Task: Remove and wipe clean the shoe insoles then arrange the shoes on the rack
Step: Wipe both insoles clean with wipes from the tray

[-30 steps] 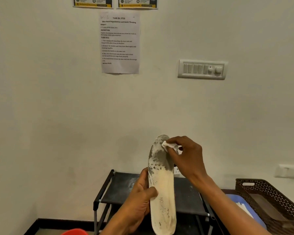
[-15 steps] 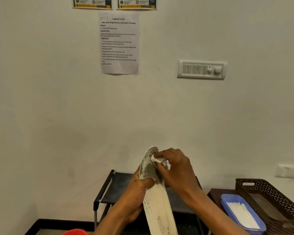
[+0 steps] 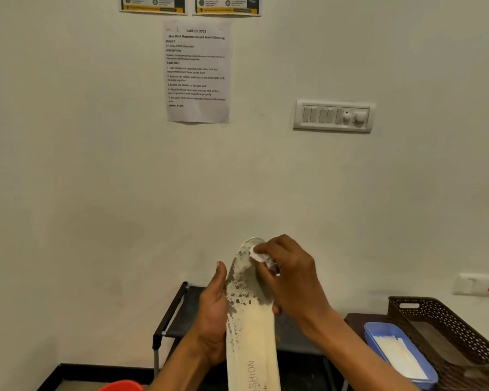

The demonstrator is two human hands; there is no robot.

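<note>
The insole (image 3: 251, 328) stands upright in mid-air above the black shoe rack (image 3: 181, 320), the left hand (image 3: 213, 317) gripping its edge while the right hand (image 3: 290, 277) pinches a small white wipe (image 3: 257, 254) against the grey, flaking toe end. Pressed hard there, the thin, likely flexible strip could fold or slip from that one-sided grip, and the crumbly grime may smear. Long, round-ended, matt cream, it contrasts with a smooth blue tray (image 3: 371, 338) beside a perforated brown basket (image 3: 424, 311).

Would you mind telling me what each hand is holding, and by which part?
The left hand grips the insole along its left edge, about midway; the right hand pinches a small white wipe against its upper end.
</note>
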